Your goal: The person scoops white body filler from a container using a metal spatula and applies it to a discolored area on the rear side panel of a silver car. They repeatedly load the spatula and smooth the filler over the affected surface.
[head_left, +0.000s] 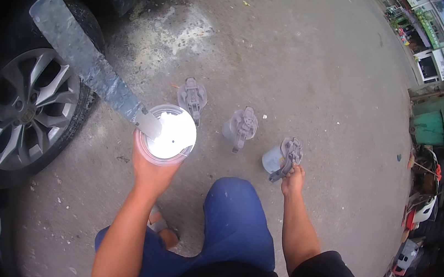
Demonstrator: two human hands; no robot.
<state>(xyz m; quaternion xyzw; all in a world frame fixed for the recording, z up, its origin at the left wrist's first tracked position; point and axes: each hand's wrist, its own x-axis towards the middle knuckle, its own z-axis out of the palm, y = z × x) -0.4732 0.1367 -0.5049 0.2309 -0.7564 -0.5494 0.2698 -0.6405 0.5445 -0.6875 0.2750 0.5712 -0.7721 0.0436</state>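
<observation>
My left hand [154,169] holds up a clear plastic cup [177,138] of white liquid, with a long flat strip [84,61], smeared grey, standing tilted in it. My right hand [295,176] is closed on a dusty grey spray gun [291,150] with a translucent cup [272,158] beside it on the same body, low over the pavement. A second spray gun [244,123] sits on the ground in the middle, and a third [191,93] is farther left, just behind the cup in my left hand.
A dark car wheel with silver rim [31,109] is close on the left. The grey pavement [330,69] has pale powdery stains [168,32]. My bent knee [235,212] is below. Along the right are a green bin [428,128], parked scooters [407,255] and distant shopfronts [422,41].
</observation>
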